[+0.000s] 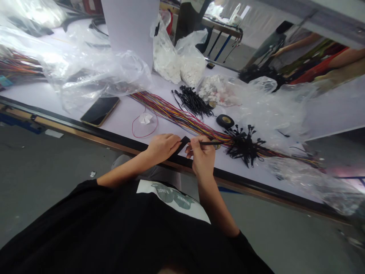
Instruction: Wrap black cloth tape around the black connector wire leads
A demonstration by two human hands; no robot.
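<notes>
Near the table's front edge my left hand (164, 147) is closed on a strip of black tape (184, 140), whose end sticks out past the fingertips. Just to its right, my right hand (203, 156) pinches a thin black cable (209, 143) that runs right toward a cluster of black connectors (246, 146). The fingertips of both hands are close together at the tape. Behind them a long bundle of coloured wires (176, 116) lies across the table. A roll of black tape (225, 121) rests beside the bundle.
Short black cables (191, 101) lie in a pile behind the bundle. A phone (100, 111) lies at left, with a thin red wire (132, 127) nearby. Plastic bags of white parts (167, 62) stand at the back. Other people's arms (339, 61) show at upper right.
</notes>
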